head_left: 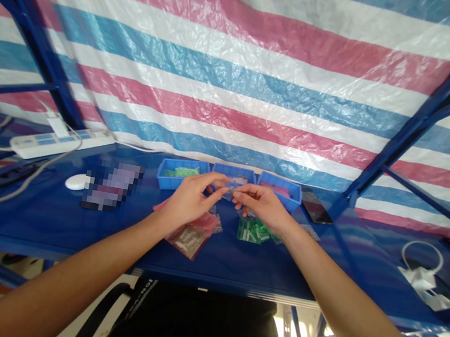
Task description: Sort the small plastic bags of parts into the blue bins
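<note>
Between my hands, at the middle of the blue table, is a small clear plastic bag (229, 193). My left hand (198, 194) pinches its left side with thumb and fingers. On its other side my right hand (261, 203) is closed on it in a pinch. What the bag holds is too small to tell. Below my left hand lies a pink plastic bag (190, 238) with pale pieces inside. Under my right hand is a bag of green pieces (254, 230), partly hidden by the wrist.
Behind my hands stand three blue bins: the left bin (168, 182) with green contents, the middle bin (234, 171) and the right bin (289, 200). A phone (317, 206) lies right. Leftward are a power strip (66, 143), cables and a white oval object (77, 182).
</note>
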The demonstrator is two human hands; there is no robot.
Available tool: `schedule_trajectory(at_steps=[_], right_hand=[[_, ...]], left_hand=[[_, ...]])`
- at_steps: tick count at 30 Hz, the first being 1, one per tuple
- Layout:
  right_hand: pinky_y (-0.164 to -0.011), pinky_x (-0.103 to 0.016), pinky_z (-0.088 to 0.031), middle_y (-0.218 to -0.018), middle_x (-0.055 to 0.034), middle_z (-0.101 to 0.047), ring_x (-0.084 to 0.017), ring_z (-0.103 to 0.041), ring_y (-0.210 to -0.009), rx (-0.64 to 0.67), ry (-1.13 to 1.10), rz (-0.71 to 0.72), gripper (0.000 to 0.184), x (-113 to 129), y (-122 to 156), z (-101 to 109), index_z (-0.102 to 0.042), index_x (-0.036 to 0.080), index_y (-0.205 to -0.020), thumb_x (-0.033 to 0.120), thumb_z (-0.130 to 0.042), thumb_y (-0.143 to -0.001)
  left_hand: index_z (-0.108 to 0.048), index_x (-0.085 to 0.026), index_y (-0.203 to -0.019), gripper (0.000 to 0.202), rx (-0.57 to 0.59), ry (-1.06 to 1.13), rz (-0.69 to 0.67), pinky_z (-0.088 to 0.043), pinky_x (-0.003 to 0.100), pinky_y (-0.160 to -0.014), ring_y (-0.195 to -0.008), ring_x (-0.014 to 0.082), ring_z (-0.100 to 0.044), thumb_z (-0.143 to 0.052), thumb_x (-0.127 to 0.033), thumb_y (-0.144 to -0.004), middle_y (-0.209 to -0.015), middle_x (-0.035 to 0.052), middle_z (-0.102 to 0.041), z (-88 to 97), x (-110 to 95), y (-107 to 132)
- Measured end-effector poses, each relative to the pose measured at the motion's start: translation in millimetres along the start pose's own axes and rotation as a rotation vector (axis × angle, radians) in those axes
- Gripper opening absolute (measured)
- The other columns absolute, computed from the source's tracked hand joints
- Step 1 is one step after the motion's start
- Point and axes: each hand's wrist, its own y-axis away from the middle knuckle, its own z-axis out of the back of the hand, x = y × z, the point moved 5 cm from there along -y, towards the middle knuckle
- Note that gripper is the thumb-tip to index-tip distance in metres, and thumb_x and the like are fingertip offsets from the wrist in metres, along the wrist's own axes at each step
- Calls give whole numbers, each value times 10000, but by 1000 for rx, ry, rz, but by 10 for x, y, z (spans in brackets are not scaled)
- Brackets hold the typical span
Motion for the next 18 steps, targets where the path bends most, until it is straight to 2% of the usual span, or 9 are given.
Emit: schedule_trajectory(at_steps=[3, 6, 9, 12, 15, 18], right_hand=[[-482, -208, -500, -774, -37, -759, -125, -662, -597, -33, -35, -15, 403, -17, -20, 15, -759, 177, -883, 538, -901, -773], [-498, -207, -537, -814, -58, -784, -149, -713, -654, -116, -157, -30, 361, -48, -55, 93, -755, 177, -876, 475, -926, -769], [-627, -246, -634, -949, -113, -825, -202, -795, -811, -223, -304, -73, 278, -95, -73, 198, -771, 165, -963, 391, -882, -845], [-823, -329, -684, -1076, -157, -828, -256, -817, -986, -233, -391, -101, 239, -123, -75, 237, -767, 148, -1035, 335, -833, -902], [-858, -364, -683, -1105, -151, -824, -262, -809, -1015, -183, -344, -94, 277, -131, -72, 214, -762, 160, -1061, 368, -842, -897], [-722, -302, -649, -1041, -103, -824, -226, -789, -928, -97, -73, -8, 333, -92, -53, 132, -772, 185, -1052, 461, -843, -879]], left_hand=[[-599, -227, -1443, 429, 17, 33, 41, -600, 298, -782, -940, 209, -761, -597, -406, -1053, -1113, 45, -796, -16, 16, 2], [-527, -215, -1506, 499, 21, 16, 67, -617, 333, -847, -1020, 230, -755, -585, -410, -1050, -1206, 71, -771, -27, 63, -5], [-596, -208, -1429, 413, 37, -39, 55, -614, 377, -925, -1075, 248, -739, -567, -368, -1049, -1213, 83, -759, -41, 108, -9], [-628, -208, -1388, 371, 41, -68, 46, -606, 401, -963, -1080, 252, -733, -551, -332, -1047, -1196, 86, -755, -39, 134, -7], [-631, -215, -1388, 366, 36, -82, 49, -597, 414, -989, -1085, 252, -731, -538, -317, -1049, -1201, 84, -753, -22, 148, -6], [-647, -213, -1368, 355, 25, -100, 53, -596, 420, -984, -1089, 258, -730, -523, -331, -1056, -1213, 91, -752, -8, 166, -6]])
